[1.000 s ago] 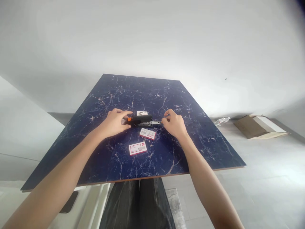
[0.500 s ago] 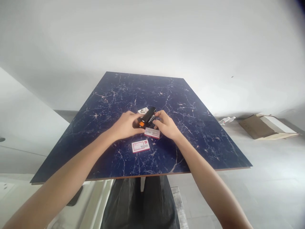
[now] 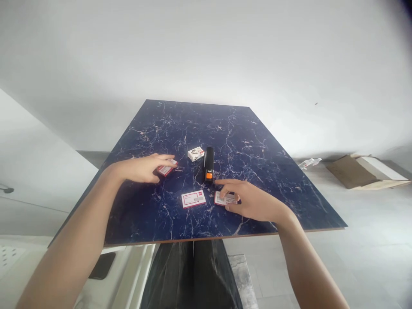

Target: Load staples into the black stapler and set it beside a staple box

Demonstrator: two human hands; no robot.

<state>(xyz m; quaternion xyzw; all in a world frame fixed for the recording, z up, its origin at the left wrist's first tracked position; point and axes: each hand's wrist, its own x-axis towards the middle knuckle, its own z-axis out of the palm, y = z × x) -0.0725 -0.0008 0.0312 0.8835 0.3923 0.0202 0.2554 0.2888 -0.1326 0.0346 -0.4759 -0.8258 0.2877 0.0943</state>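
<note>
A black stapler [image 3: 209, 161] with an orange button at its near end rests on the dark blue marbled tabletop [image 3: 180, 124]. To its left, my left hand [image 3: 146, 167] is closed around a small red-and-white box [image 3: 167, 168], thumb on the near side. On the right, my right hand [image 3: 249, 198] grips a flat white box with a red edge and printed label [image 3: 220, 198], its index finger stretched toward the stapler's near end. Another flat white-and-red box [image 3: 193, 199] lies between my hands. Beside the stapler's far half is a white box with a picture on it [image 3: 195, 153].
The table's near edge [image 3: 199, 240] runs just in front of my legs. On the floor to the right are an open cardboard box [image 3: 367, 171] and some clear plastic [image 3: 309, 163]. A dark flat object [image 3: 102, 265] lies below at the left.
My hands have left the stapler and moved apart, left and right. The stapler now stands straight on the table. A small box is in each hand.
</note>
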